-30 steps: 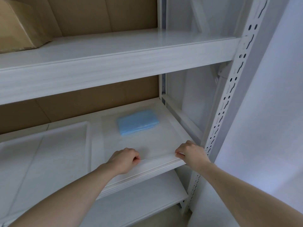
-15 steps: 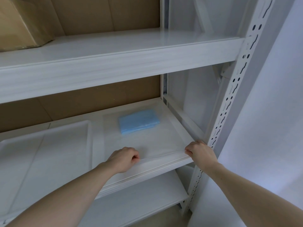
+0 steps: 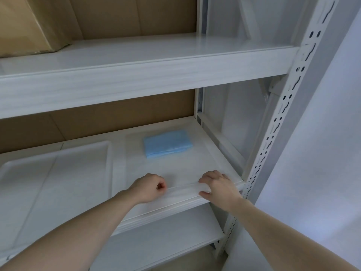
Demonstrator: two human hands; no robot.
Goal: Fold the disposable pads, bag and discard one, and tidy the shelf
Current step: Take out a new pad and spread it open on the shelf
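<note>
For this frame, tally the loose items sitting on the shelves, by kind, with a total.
Folded blue disposable pad: 1
Flat white sheet held at its front edge by both hands: 1
Shallow white plastic tray: 1
Brown cardboard box: 1
Total: 4

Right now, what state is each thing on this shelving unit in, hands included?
Blue pad: folded, lying flat on the white pad.
White pad: spread flat, front edge pinched by both hands.
White tray: empty, flat on the shelf.
Cardboard box: on the upper shelf.
Left hand: fisted on the pad edge.
Right hand: gripping the pad edge.
</note>
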